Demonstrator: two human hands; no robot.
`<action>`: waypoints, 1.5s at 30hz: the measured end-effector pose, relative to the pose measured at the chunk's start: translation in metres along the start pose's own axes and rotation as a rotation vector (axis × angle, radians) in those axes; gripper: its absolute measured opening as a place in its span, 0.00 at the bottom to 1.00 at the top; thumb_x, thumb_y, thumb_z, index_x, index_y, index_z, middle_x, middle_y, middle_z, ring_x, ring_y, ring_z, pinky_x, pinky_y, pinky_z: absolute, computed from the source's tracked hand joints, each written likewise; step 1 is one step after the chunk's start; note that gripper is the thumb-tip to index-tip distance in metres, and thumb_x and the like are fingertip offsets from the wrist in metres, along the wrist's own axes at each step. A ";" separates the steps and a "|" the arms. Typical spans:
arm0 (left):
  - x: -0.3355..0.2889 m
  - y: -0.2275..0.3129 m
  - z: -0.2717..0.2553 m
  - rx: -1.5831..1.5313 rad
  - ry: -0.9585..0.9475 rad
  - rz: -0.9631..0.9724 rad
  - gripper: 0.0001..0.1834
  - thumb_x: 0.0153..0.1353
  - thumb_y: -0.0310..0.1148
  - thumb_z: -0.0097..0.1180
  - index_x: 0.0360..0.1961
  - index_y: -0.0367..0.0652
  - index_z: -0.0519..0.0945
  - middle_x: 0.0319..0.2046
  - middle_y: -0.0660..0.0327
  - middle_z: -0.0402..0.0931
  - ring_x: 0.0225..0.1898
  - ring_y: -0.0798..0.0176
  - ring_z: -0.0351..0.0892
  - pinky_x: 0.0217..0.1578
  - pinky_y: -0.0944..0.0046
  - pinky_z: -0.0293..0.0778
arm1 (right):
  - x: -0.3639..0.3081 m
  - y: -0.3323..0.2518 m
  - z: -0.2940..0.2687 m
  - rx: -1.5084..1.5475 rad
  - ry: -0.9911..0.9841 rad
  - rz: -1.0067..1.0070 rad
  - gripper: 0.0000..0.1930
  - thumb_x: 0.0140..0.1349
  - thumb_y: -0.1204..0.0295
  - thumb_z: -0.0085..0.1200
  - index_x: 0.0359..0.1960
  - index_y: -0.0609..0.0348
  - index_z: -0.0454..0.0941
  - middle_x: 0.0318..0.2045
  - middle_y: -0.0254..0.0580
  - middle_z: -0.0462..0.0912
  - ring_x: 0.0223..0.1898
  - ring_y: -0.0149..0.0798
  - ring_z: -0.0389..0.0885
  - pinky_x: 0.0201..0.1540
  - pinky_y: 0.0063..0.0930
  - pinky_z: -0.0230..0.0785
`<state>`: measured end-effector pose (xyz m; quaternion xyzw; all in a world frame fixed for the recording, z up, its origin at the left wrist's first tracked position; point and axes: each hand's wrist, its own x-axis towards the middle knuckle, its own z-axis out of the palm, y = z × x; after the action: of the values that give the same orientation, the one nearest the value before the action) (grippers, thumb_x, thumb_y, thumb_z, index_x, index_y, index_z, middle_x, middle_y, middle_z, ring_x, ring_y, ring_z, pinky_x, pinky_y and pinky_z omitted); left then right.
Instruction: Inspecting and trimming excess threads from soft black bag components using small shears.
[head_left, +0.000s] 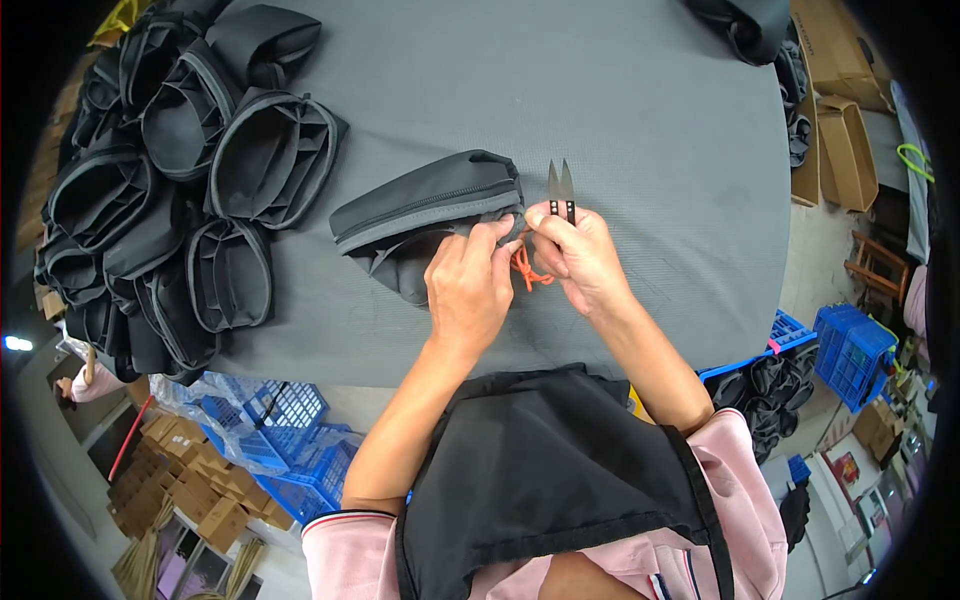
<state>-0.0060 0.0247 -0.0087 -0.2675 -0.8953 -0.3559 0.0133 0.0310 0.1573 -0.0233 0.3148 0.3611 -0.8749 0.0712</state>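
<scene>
A black zippered pouch lies on its side on the grey table, its zipper running along the upper edge. My left hand is closed on the pouch's right end, thumb and fingertips pinching the fabric by the zipper end. In my right hand is a pair of thread snips, both blades pointing away from me and slightly apart. An orange cord hangs tied beneath that hand. My right thumb and forefinger also pinch at the pouch's corner, close to my left fingertips. Whatever lies between the fingertips is too small to make out.
Several open black pouches are heaped on the left of the grey table; another dark pouch sits at the far right edge. Blue crates stand below the near edge, cardboard boxes to the right. Another person shows at far left.
</scene>
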 end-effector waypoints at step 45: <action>0.009 -0.001 0.006 -0.041 0.034 -0.029 0.09 0.45 0.21 0.61 0.30 0.38 0.79 0.28 0.57 0.80 0.27 0.56 0.78 0.30 0.62 0.72 | -0.031 -0.011 -0.011 -1.000 0.226 -0.596 0.10 0.49 0.73 0.61 0.35 0.55 0.80 0.25 0.34 0.74 0.22 0.34 0.75 0.24 0.23 0.65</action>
<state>-0.0133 0.0321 -0.0115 -0.2487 -0.8913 -0.3787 0.0177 0.0575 0.1695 -0.0045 0.2191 0.8077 -0.5420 -0.0768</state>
